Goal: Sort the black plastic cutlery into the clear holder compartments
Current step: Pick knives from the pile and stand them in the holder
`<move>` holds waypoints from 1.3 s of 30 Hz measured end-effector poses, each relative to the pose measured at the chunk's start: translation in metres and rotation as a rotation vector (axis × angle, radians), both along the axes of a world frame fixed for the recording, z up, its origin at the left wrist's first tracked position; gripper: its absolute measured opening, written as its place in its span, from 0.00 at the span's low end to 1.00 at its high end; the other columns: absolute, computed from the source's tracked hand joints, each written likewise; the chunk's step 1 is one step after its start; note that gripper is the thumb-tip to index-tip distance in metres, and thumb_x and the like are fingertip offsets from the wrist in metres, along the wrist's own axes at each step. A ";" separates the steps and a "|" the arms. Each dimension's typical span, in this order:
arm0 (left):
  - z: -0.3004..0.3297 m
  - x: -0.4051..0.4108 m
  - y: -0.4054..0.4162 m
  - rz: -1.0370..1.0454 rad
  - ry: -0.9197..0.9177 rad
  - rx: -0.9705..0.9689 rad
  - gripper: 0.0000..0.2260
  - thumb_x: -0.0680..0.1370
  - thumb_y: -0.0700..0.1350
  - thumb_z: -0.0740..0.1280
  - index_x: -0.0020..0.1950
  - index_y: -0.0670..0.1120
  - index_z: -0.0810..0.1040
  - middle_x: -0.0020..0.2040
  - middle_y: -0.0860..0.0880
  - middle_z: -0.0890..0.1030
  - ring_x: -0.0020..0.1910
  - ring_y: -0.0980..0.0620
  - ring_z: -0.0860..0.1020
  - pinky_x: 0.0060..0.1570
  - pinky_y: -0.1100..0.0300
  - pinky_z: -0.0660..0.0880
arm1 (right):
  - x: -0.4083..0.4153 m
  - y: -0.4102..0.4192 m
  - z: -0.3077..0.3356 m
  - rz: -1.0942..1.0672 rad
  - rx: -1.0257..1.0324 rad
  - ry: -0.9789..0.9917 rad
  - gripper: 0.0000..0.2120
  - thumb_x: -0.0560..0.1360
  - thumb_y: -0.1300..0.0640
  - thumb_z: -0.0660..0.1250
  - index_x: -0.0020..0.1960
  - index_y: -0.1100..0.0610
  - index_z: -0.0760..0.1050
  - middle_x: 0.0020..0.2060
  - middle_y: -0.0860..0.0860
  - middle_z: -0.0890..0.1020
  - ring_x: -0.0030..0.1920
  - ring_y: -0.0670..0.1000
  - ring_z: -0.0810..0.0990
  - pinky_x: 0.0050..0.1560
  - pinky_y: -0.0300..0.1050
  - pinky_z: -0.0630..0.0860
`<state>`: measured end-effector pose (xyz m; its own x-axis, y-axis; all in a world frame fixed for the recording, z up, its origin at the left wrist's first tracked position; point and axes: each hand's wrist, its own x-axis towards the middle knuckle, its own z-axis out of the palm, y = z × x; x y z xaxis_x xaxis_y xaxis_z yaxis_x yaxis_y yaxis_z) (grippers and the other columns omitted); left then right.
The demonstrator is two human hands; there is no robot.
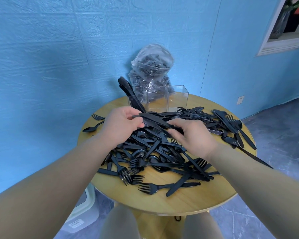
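A bundle of black plastic knives [154, 121] is held above the heap of black plastic cutlery [155, 152] on the round wooden table [162, 200], its long axis running from upper left down to lower right. The left hand [123, 126] pinches the upper-left end between curled fingers and thumb; the right hand [192, 135] curls its fingers around the lower-right end. Behind stands the clear three-compartment holder [158, 100]: its left compartment holds black knives leaning left, the other two look empty. A clear plastic bag of cutlery [150, 69] sits behind it
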<state>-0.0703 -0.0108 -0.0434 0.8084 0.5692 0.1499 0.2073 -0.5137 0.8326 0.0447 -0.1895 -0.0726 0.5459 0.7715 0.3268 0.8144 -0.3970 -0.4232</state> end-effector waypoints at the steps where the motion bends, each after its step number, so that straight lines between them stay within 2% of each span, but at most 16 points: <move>1: 0.000 0.000 0.000 0.006 -0.004 -0.026 0.07 0.77 0.43 0.67 0.54 0.50 0.77 0.39 0.56 0.83 0.37 0.63 0.80 0.36 0.74 0.72 | 0.000 0.001 -0.001 -0.002 0.009 -0.006 0.16 0.80 0.52 0.61 0.66 0.52 0.74 0.48 0.49 0.85 0.50 0.49 0.81 0.55 0.42 0.74; 3: 0.000 0.001 0.000 0.001 -0.020 -0.091 0.08 0.76 0.41 0.68 0.55 0.48 0.78 0.41 0.55 0.84 0.40 0.60 0.82 0.42 0.69 0.76 | 0.000 0.002 -0.001 -0.010 0.016 -0.033 0.16 0.80 0.53 0.61 0.67 0.52 0.73 0.49 0.49 0.84 0.51 0.49 0.80 0.55 0.38 0.72; 5: -0.001 0.001 0.000 -0.024 -0.033 -0.156 0.11 0.75 0.40 0.70 0.56 0.48 0.79 0.42 0.55 0.84 0.42 0.58 0.83 0.46 0.65 0.79 | 0.001 0.003 -0.002 -0.010 0.025 -0.070 0.17 0.79 0.53 0.62 0.67 0.52 0.73 0.52 0.51 0.83 0.54 0.51 0.79 0.56 0.40 0.71; 7: 0.000 0.002 -0.001 -0.048 -0.040 -0.179 0.11 0.75 0.40 0.71 0.56 0.49 0.79 0.43 0.55 0.84 0.43 0.57 0.83 0.46 0.65 0.78 | 0.002 0.004 -0.003 0.001 0.040 -0.105 0.16 0.79 0.54 0.63 0.66 0.52 0.74 0.54 0.51 0.83 0.55 0.52 0.79 0.58 0.44 0.73; 10: 0.001 0.001 -0.003 -0.083 -0.067 -0.189 0.08 0.76 0.39 0.68 0.55 0.47 0.79 0.46 0.52 0.84 0.44 0.58 0.83 0.47 0.64 0.79 | 0.006 0.008 -0.005 0.039 0.087 -0.141 0.15 0.77 0.56 0.67 0.63 0.55 0.77 0.50 0.51 0.83 0.51 0.53 0.80 0.55 0.48 0.76; 13: 0.002 0.003 -0.003 -0.105 -0.073 -0.162 0.06 0.77 0.38 0.67 0.53 0.47 0.79 0.46 0.51 0.83 0.44 0.58 0.83 0.46 0.64 0.79 | 0.007 0.009 -0.006 0.051 0.113 -0.164 0.15 0.76 0.56 0.68 0.62 0.56 0.78 0.51 0.52 0.82 0.53 0.54 0.77 0.56 0.47 0.74; 15: 0.003 0.004 -0.001 -0.086 -0.100 -0.163 0.07 0.78 0.37 0.66 0.50 0.48 0.79 0.46 0.50 0.84 0.43 0.58 0.83 0.45 0.64 0.79 | 0.005 0.007 -0.006 0.050 0.094 -0.151 0.17 0.79 0.54 0.63 0.67 0.54 0.74 0.53 0.51 0.81 0.56 0.54 0.74 0.58 0.48 0.72; 18: 0.006 0.006 0.003 -0.050 -0.141 -0.182 0.08 0.78 0.37 0.65 0.48 0.50 0.78 0.47 0.51 0.83 0.43 0.58 0.83 0.42 0.65 0.78 | 0.005 0.005 -0.006 0.046 0.052 -0.046 0.20 0.82 0.54 0.56 0.73 0.50 0.64 0.61 0.51 0.78 0.62 0.52 0.74 0.63 0.49 0.71; 21: 0.006 0.007 0.002 -0.058 -0.101 -0.125 0.10 0.79 0.37 0.62 0.49 0.52 0.77 0.46 0.53 0.82 0.41 0.61 0.82 0.37 0.69 0.76 | 0.005 0.006 -0.007 0.049 0.056 -0.026 0.20 0.82 0.56 0.55 0.74 0.51 0.63 0.55 0.50 0.78 0.57 0.52 0.75 0.60 0.46 0.71; 24: 0.006 0.008 0.002 -0.052 -0.087 -0.102 0.14 0.80 0.37 0.59 0.49 0.56 0.77 0.45 0.53 0.82 0.43 0.59 0.82 0.41 0.66 0.77 | 0.003 0.009 -0.006 0.068 0.063 -0.015 0.21 0.82 0.59 0.55 0.74 0.54 0.62 0.48 0.49 0.73 0.51 0.50 0.72 0.57 0.44 0.70; 27: 0.006 0.009 0.003 -0.047 -0.119 -0.139 0.13 0.81 0.37 0.59 0.52 0.53 0.78 0.47 0.56 0.79 0.44 0.60 0.81 0.44 0.65 0.77 | 0.003 0.012 -0.004 0.093 0.050 -0.023 0.21 0.81 0.62 0.54 0.74 0.58 0.62 0.53 0.52 0.74 0.56 0.52 0.71 0.61 0.42 0.68; 29: 0.007 0.010 0.006 -0.042 -0.134 -0.142 0.12 0.81 0.39 0.60 0.52 0.55 0.78 0.46 0.54 0.80 0.44 0.59 0.82 0.46 0.64 0.78 | 0.004 0.015 -0.002 0.104 0.020 -0.022 0.22 0.81 0.64 0.53 0.75 0.58 0.61 0.55 0.51 0.73 0.58 0.52 0.71 0.62 0.40 0.66; 31: 0.010 0.010 0.008 -0.014 -0.158 -0.117 0.12 0.80 0.39 0.60 0.50 0.57 0.78 0.42 0.52 0.81 0.43 0.58 0.82 0.49 0.62 0.79 | 0.005 0.019 0.002 0.122 -0.010 -0.014 0.23 0.80 0.65 0.53 0.75 0.57 0.60 0.53 0.49 0.72 0.56 0.50 0.71 0.60 0.36 0.65; 33: 0.017 0.009 0.012 0.039 -0.194 -0.056 0.12 0.80 0.39 0.60 0.51 0.56 0.78 0.40 0.52 0.81 0.41 0.60 0.81 0.46 0.66 0.78 | 0.006 0.026 0.007 0.139 -0.018 -0.025 0.24 0.80 0.64 0.54 0.75 0.54 0.60 0.55 0.50 0.74 0.56 0.50 0.72 0.57 0.35 0.65; 36: 0.037 0.009 0.026 0.167 -0.255 0.061 0.12 0.80 0.38 0.59 0.51 0.55 0.77 0.38 0.53 0.80 0.33 0.66 0.79 0.37 0.73 0.74 | 0.015 0.040 0.016 0.075 -0.004 -0.109 0.22 0.80 0.60 0.57 0.74 0.55 0.63 0.59 0.53 0.77 0.57 0.53 0.75 0.56 0.42 0.70; 39: 0.062 0.014 0.053 0.279 -0.355 0.139 0.12 0.78 0.37 0.59 0.50 0.53 0.77 0.38 0.51 0.80 0.32 0.65 0.78 0.40 0.69 0.75 | 0.028 0.057 0.027 0.022 -0.029 -0.194 0.21 0.80 0.61 0.56 0.73 0.58 0.63 0.63 0.57 0.75 0.61 0.58 0.73 0.60 0.47 0.69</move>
<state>-0.0561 0.0422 0.0182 0.5118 0.7126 0.4799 0.0681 -0.5905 0.8041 0.0724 -0.1326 -0.0452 0.4580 0.7930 0.4017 0.8881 -0.3882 -0.2463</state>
